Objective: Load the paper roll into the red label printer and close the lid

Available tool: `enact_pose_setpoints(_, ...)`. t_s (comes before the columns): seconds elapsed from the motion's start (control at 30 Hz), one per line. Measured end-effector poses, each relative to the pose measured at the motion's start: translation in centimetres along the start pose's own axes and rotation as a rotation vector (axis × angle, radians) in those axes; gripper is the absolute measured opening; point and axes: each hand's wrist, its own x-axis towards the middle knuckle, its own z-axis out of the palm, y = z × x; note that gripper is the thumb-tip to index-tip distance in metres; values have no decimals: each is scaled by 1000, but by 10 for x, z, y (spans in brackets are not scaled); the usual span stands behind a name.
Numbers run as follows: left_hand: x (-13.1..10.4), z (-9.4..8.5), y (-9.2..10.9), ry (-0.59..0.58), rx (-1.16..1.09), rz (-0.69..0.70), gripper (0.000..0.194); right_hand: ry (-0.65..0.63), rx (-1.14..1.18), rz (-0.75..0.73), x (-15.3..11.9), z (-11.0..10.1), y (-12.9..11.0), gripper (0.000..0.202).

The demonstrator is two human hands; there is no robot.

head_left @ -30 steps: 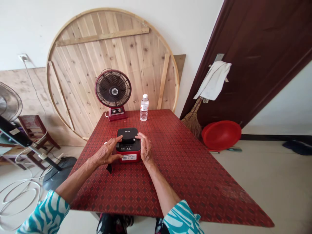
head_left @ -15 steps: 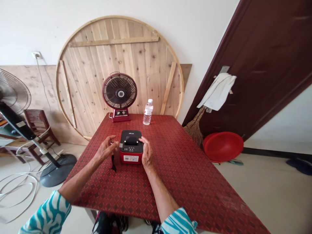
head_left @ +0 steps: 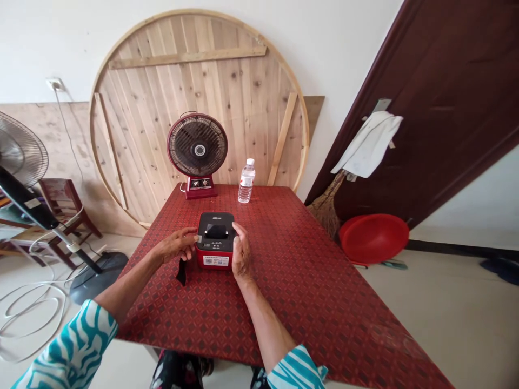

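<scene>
A red box-shaped device (head_left: 214,261) with a black top stands upright on the patterned table (head_left: 308,302). Its top carries a dark raised bar with pale ends, and a white label is on the front. My left hand (head_left: 178,245) is at the device's left side, fingers bent against its edge. Against the right side lies my right hand (head_left: 241,254), index finger along the top edge and thumb near the front corner. A short black strap (head_left: 181,272) hangs below my left hand. The fingertips on the far sides are partly hidden.
Behind the device stand a red desk fan (head_left: 198,154) and a water bottle (head_left: 246,181). A round wooden board (head_left: 170,97) leans on the wall. To the left is a pedestal fan (head_left: 36,202); to the right, a red basin (head_left: 375,237) and a straw broom (head_left: 326,208).
My left hand has come down from above the device's left edge to its side. The right hand stays at the right side. The view has shifted slightly.
</scene>
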Motion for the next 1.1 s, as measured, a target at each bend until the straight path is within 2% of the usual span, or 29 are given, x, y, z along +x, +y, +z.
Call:
enact_pose_setpoints(0.1, 3, -4, 1, -54, -11, -18, 79, 12, -5, -49, 0, 0, 1, 42)
enact_pose_setpoints(0.17, 6, -5, 2, -69, -22, -65, 75, 19, -15, -66, 0, -1, 1, 42)
enact_pose_setpoints(0.33, 16, -1, 0, -65, -92, -162, 38, 78, -35, -22, -1, -2, -1, 43)
enact_pose_setpoints(0.4, 19, 0, -2, -54, -111, -175, 33, 111, -33, 21, -1, -2, -1, 44)
enact_pose_setpoints(0.47, 21, 0, -2, -48, -104, -189, 36, 133, -25, 73, -2, -3, 1, 46)
enact_pose_setpoints(0.63, 20, 2, 2, -16, -73, -222, 61, 195, 84, 221, -4, -1, 8, 51)
enact_pose_setpoints(0.8, 15, 7, 6, 7, -37, -221, 62, 237, 225, 312, -3, 4, 13, 53)
enact_pose_setpoints(0.97, 12, 1, 7, 31, 44, -151, 63, 288, 324, 408, -3, 3, 25, 53)
enact_pose_setpoints(1.03, 16, -5, 10, 56, 153, -50, 51, 321, 360, 447, -4, 3, 32, 54)
enact_pose_setpoints(1.1, 24, -10, 15, 123, 339, 111, 36, 330, 385, 466, -4, 3, 38, 54)
